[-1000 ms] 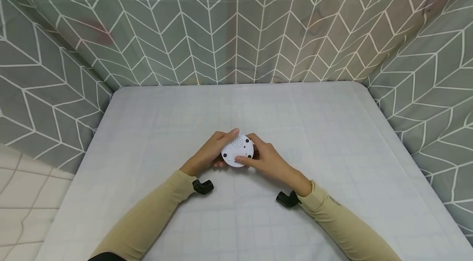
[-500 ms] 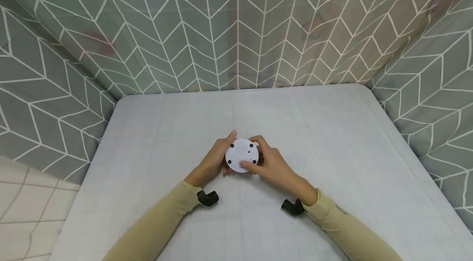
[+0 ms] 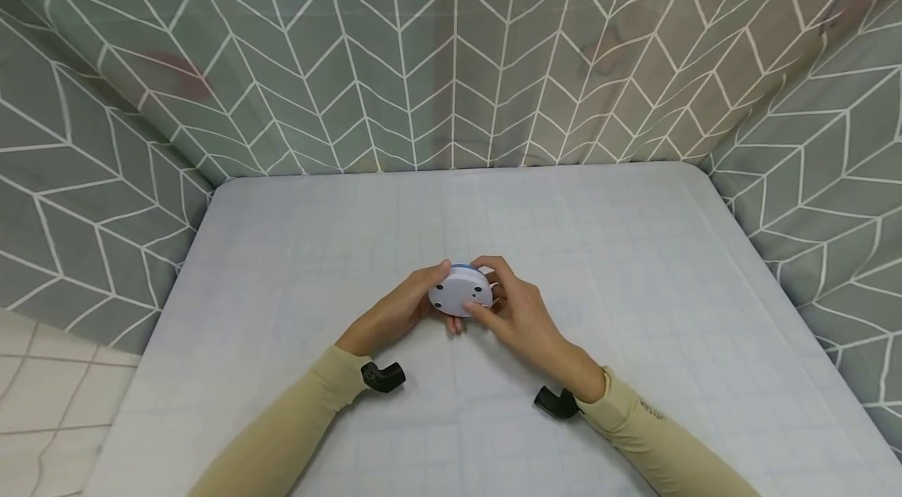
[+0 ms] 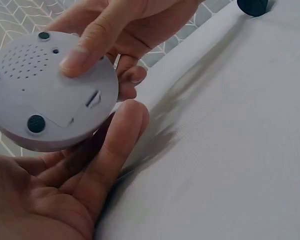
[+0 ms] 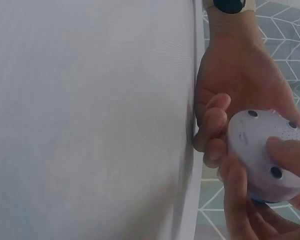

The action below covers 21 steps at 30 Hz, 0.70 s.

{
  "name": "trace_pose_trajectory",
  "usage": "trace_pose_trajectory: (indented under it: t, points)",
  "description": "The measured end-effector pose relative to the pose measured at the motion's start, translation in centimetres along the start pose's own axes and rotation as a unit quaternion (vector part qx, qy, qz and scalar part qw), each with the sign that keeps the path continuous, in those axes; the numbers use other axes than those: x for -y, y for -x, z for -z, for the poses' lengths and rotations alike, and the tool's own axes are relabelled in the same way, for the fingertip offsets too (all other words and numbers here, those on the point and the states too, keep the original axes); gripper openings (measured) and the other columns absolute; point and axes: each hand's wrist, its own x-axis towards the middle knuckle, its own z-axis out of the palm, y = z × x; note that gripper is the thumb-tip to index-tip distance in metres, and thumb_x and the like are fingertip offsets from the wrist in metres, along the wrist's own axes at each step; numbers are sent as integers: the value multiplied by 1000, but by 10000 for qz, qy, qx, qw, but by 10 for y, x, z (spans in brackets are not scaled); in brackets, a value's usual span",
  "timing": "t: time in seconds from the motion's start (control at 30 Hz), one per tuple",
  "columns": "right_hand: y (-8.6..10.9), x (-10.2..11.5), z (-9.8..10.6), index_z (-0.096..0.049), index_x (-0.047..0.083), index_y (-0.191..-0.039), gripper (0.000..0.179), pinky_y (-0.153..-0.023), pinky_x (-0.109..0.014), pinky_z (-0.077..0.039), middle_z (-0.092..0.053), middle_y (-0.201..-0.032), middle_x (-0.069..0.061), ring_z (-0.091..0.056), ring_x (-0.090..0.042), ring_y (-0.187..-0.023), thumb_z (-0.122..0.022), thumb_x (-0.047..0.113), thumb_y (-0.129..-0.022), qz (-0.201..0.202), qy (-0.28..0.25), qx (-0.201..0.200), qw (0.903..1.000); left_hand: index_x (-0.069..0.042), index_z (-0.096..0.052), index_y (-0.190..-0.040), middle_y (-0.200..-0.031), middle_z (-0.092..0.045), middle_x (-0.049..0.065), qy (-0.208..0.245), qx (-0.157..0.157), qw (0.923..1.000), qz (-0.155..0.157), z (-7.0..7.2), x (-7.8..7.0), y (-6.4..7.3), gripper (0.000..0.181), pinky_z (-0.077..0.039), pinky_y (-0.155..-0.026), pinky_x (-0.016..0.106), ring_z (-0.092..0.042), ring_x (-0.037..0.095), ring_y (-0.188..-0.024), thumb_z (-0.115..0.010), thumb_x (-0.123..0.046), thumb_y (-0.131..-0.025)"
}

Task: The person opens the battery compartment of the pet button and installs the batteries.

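Observation:
A round white device (image 3: 458,295) with speaker holes and black rubber feet on its flat base is held above the table between both hands. The base faces up toward me, tilted, and a strip of blue shows at its far edge. My left hand (image 3: 403,303) grips the left side, thumb along the rim and fingers beneath. With the thumb on the base and fingers around the right edge, my right hand (image 3: 524,317) pinches it. In the left wrist view, a cover outline and a small slot mark the base of the device (image 4: 55,100). Its other face is hidden.
A table (image 3: 317,223) under a white cloth spreads beneath the hands. Grey curtains (image 3: 451,51) with white zigzag lines hang behind it and at both sides. Black wrist cameras (image 3: 384,377) sit at the sleeve cuffs. Pale floor tiles (image 3: 63,379) show at lower left.
The device has tilted in the hands: its base looks narrower now, and the blue far edge has come into view. Both hands have kept hold of it.

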Motion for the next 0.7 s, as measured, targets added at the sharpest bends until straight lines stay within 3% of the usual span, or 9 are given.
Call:
trace_pose_trajectory:
  t: [0.17,0.37,0.6,0.7]
  points:
    - [-1,-2,3,-54,13,-139,54,-69,-32,-64,-73,-113,-7,-73,-16,-83,-83,18,-94,60,214,-36,9997,0,-59,-129,-100,-69,17,-44,-103,9998,-184,1,1,0,51,-61,-73,37,-68,27,-78,-43,-46,-113]
    - [-4,-2,5,-56,11,-142,60,-75,-39,-65,-72,-116,-5,-72,-19,-90,-85,30,-92,-315,50,316,9990,-2,-59,-125,-101,-68,9,-827,-664,9942,-205,4,0,2,46,-49,-74,27,-64,22,-82,-55,-44,-107]
    - [-2,-5,8,-58,9,-139,41,-75,-31,-61,-75,-106,-9,-74,-21,-83,-57,38,-110,-932,-220,716,9928,-4,-61,-123,-88,-69,17,-1052,-852,9896,-492,6,1,0,43,-43,-65,28,-67,26,-74,-59,-43,-106]
    - [-2,-6,9,-59,8,-137,41,-73,-28,-58,-76,-102,-10,-73,-22,-79,-52,40,-112,-1170,-347,798,9893,-6,-60,-124,-89,-69,20,-1146,-892,9882,-489,6,1,-1,41,-48,-70,30,-67,26,-75,-60,-43,-105]
